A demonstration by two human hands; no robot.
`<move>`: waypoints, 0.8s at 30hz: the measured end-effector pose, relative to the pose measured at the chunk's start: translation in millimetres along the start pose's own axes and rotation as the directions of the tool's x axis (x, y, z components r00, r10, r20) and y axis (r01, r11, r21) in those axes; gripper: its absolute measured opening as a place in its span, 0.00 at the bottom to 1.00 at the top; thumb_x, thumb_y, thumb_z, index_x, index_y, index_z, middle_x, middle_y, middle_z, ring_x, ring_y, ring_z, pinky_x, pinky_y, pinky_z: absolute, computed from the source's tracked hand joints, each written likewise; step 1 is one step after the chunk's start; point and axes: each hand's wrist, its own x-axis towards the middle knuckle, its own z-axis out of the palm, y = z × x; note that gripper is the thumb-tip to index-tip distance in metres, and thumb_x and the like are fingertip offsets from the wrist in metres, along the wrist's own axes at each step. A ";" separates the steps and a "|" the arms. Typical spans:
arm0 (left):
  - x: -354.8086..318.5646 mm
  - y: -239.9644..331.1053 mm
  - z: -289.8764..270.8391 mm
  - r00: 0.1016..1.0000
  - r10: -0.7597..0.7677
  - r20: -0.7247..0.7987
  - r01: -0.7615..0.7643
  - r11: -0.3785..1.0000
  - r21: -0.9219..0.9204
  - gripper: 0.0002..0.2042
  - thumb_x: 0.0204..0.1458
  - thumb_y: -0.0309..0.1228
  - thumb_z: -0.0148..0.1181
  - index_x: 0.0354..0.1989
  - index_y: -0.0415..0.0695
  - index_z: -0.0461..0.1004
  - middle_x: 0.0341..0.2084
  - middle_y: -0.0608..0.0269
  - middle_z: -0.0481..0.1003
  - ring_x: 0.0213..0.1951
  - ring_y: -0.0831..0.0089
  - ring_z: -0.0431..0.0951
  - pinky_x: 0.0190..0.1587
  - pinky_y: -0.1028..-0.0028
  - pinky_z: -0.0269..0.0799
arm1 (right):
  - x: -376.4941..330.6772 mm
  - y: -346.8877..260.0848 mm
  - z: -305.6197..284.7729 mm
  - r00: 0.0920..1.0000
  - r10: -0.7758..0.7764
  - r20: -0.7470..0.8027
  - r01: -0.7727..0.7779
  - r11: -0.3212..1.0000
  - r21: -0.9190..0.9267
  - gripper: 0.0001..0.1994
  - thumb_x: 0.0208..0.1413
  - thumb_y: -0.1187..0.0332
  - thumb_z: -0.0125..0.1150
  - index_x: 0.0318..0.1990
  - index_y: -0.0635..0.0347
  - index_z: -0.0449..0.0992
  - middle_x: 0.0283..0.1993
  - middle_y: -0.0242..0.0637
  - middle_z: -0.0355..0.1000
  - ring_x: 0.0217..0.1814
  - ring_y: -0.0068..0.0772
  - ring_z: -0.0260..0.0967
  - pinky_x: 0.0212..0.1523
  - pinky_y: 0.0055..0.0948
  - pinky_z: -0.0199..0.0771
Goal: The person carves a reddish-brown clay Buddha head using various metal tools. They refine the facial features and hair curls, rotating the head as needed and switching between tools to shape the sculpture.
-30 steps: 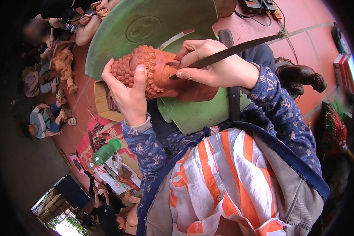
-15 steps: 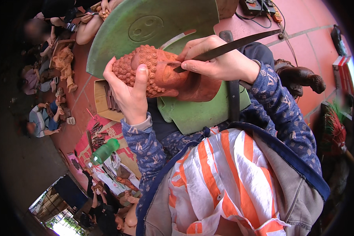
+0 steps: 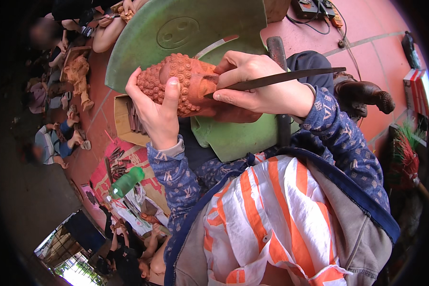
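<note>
A reddish-brown carved wooden head (image 3: 202,88) with knobbly curls lies on its side over a green plastic chair (image 3: 233,143). My left hand (image 3: 159,112) cups its curled top, thumb on the near side and fingers round the far side. In my right hand (image 3: 260,83) is a long, dark, flat carving knife (image 3: 291,76), pinched close to its working end. That tip meets the face, near an eye. My right hand hides part of the face and neck. Behind this hand a dark bar-like tool (image 3: 277,52) crosses the seat, partly covered.
To the left stand a cardboard box (image 3: 124,119) of tools and a green bottle (image 3: 127,182), near a pile of tools (image 3: 121,162). A dark carved figure (image 3: 360,95) and a power box with cables (image 3: 312,9) are on the right. Other people sit at the left.
My right hand has tilted the knife flatter, its far end swinging down, and its tip has shifted slightly toward me across the face. My left hand keeps its place on the head.
</note>
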 end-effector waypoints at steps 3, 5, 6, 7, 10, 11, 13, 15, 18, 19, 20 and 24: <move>0.4 3.1 -1.2 0.999 -0.042 0.000 0.042 0.997 -0.062 0.34 0.48 0.43 0.65 0.57 0.35 0.58 0.49 0.46 0.64 0.50 0.59 0.68 0.56 0.63 0.63 | -3.0 23.3 -0.5 0.999 -0.047 -0.023 0.050 0.985 0.165 0.09 0.50 0.67 0.63 0.32 0.64 0.80 0.35 0.42 0.75 0.34 0.46 0.74 0.36 0.37 0.74; 0.2 -0.6 -1.4 1.000 -0.025 -0.002 0.025 0.998 -0.054 0.34 0.48 0.43 0.65 0.57 0.35 0.58 0.49 0.46 0.64 0.50 0.59 0.68 0.55 0.63 0.63 | -3.3 28.7 -1.6 1.000 0.030 -0.006 -0.027 0.966 0.258 0.09 0.50 0.67 0.63 0.33 0.65 0.80 0.35 0.43 0.75 0.34 0.47 0.74 0.36 0.36 0.74; 0.5 -2.4 -1.4 1.000 -0.017 -0.003 0.017 0.999 -0.050 0.34 0.48 0.43 0.65 0.57 0.35 0.58 0.49 0.46 0.64 0.50 0.59 0.68 0.55 0.62 0.63 | -3.5 26.9 -1.7 0.999 0.052 0.008 -0.052 0.959 0.278 0.09 0.50 0.67 0.64 0.33 0.64 0.80 0.35 0.43 0.75 0.34 0.47 0.73 0.36 0.36 0.74; 1.2 -1.6 -1.5 1.000 -0.022 -0.004 0.021 0.999 -0.046 0.34 0.48 0.43 0.65 0.57 0.35 0.58 0.49 0.46 0.64 0.50 0.59 0.68 0.55 0.62 0.63 | -2.3 22.3 -3.5 1.000 0.012 0.015 -0.015 0.979 0.204 0.09 0.50 0.66 0.64 0.33 0.63 0.81 0.34 0.43 0.75 0.35 0.47 0.73 0.37 0.36 0.74; -0.7 0.2 -1.6 1.000 -0.023 -0.004 0.023 1.000 -0.016 0.32 0.50 0.42 0.63 0.58 0.36 0.58 0.49 0.48 0.64 0.51 0.61 0.67 0.56 0.64 0.62 | -1.3 3.3 -0.3 0.999 -0.034 0.032 0.034 0.999 0.026 0.11 0.49 0.63 0.65 0.33 0.62 0.81 0.34 0.43 0.74 0.37 0.47 0.73 0.38 0.38 0.73; -0.8 1.3 -1.2 1.000 -0.008 -0.001 0.008 1.000 -0.002 0.30 0.51 0.41 0.60 0.58 0.37 0.59 0.49 0.50 0.64 0.51 0.63 0.67 0.56 0.65 0.62 | -0.6 7.5 -2.9 0.998 -0.051 0.036 0.048 0.997 0.067 0.10 0.49 0.64 0.65 0.33 0.62 0.81 0.34 0.43 0.74 0.36 0.47 0.73 0.37 0.38 0.73; -0.3 3.5 -1.2 1.000 -0.002 -0.002 0.002 1.000 0.002 0.30 0.51 0.41 0.60 0.58 0.37 0.59 0.49 0.50 0.64 0.51 0.63 0.67 0.56 0.65 0.62 | 0.0 27.6 -4.7 0.999 -0.042 0.030 0.035 0.981 0.188 0.09 0.50 0.67 0.63 0.33 0.65 0.80 0.32 0.44 0.75 0.34 0.46 0.73 0.36 0.36 0.74; 1.2 4.2 -0.9 1.000 -0.020 -0.008 0.019 0.999 -0.028 0.34 0.48 0.44 0.65 0.57 0.35 0.58 0.48 0.46 0.65 0.50 0.60 0.68 0.55 0.63 0.63 | 2.7 30.1 -5.9 0.997 0.044 0.066 -0.061 0.956 0.287 0.09 0.50 0.67 0.63 0.32 0.66 0.79 0.31 0.45 0.75 0.33 0.45 0.74 0.35 0.35 0.73; 0.4 1.5 -1.3 1.000 -0.024 -0.010 0.024 0.999 -0.029 0.34 0.48 0.43 0.65 0.57 0.35 0.58 0.48 0.46 0.65 0.49 0.60 0.69 0.55 0.63 0.63 | 4.2 14.3 -7.0 0.998 -0.026 0.054 0.015 0.981 0.194 0.10 0.49 0.65 0.64 0.33 0.65 0.80 0.31 0.46 0.74 0.33 0.46 0.73 0.35 0.37 0.73; 0.3 1.7 -1.3 0.999 -0.031 -0.010 0.031 0.999 -0.037 0.34 0.48 0.43 0.65 0.57 0.35 0.58 0.48 0.46 0.65 0.49 0.60 0.69 0.55 0.63 0.64 | 6.5 5.1 -9.7 0.994 -0.033 0.105 0.028 0.998 0.049 0.10 0.48 0.64 0.66 0.32 0.63 0.81 0.31 0.46 0.74 0.34 0.48 0.73 0.36 0.39 0.73; 0.6 3.0 -1.2 0.999 -0.036 -0.008 0.036 0.998 -0.045 0.34 0.48 0.43 0.65 0.57 0.35 0.58 0.48 0.47 0.65 0.49 0.60 0.69 0.55 0.63 0.64 | 8.5 -0.4 -10.6 0.989 -0.013 0.149 0.018 0.999 -0.031 0.10 0.48 0.63 0.65 0.32 0.61 0.81 0.32 0.46 0.74 0.35 0.48 0.73 0.37 0.40 0.73; 1.6 3.8 -2.0 1.000 -0.029 -0.005 0.029 0.999 -0.023 0.34 0.48 0.43 0.65 0.58 0.35 0.58 0.48 0.46 0.65 0.49 0.61 0.69 0.55 0.63 0.64 | 13.9 25.7 -9.9 0.997 0.054 0.062 -0.069 0.963 0.261 0.10 0.47 0.66 0.67 0.31 0.66 0.80 0.29 0.47 0.75 0.31 0.45 0.74 0.34 0.34 0.74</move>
